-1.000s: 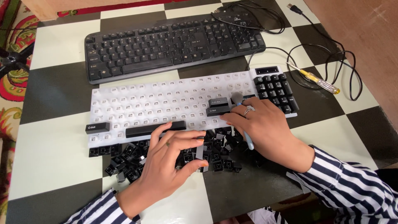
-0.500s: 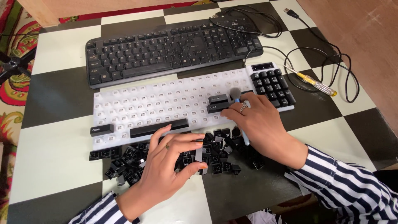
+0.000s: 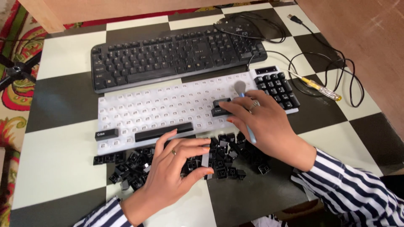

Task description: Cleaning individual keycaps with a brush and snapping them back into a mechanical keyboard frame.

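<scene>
Two hands at work, keycap refitting under way: left hand (image 3: pixel 168 168), at 7 o'clock of the white stripped keyboard (image 3: pixel 147 109), pinches a long grey keycap (image 3: pixel 205 159) over the loose keycap pile (image 3: pixel 139 166). Right hand (image 3: pixel 263 122), at 4 o'clock, grips a small brush (image 3: pixel 244 109) while its fingertips press a black key (image 3: pixel 219 107). Next move likely calls for aligning the grey cap over its socket.

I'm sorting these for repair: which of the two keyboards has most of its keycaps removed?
The white keyboard nearer the person: bare switch sockets, few black caps. The black keyboard behind it is fully capped.
</scene>
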